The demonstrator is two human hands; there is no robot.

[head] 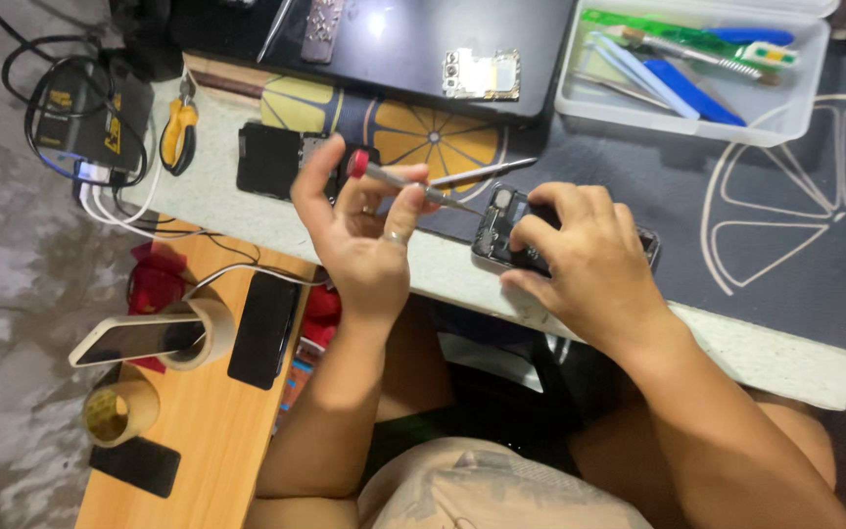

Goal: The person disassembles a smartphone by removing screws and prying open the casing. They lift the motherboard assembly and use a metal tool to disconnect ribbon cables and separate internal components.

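At the far left we see a black box (90,118) with cables, and below it a wooden shelf (208,431) bearing a tape roll (119,411), a second roll propping a pale phone (134,340), and two dark phones (264,330). Yellow-handled pliers (178,132) lie at the surface's (766,353) left edge, next to a black panel (271,160). Our left hand (359,235) grips a red-capped screwdriver (399,181) in clenched fingers, its tip slanting down to the opened phone (516,230). Tweezers (482,173) lie just behind the driver. Our right hand (585,260) clamps its fingers on that phone, which sits on the dark mat (785,225) near the surface's front edge. A circuit board (482,74) rests on a black slab (413,49) behind. At upper right a clear tray (687,113) holds blue and green tools. Bare mat lies right of the hands.
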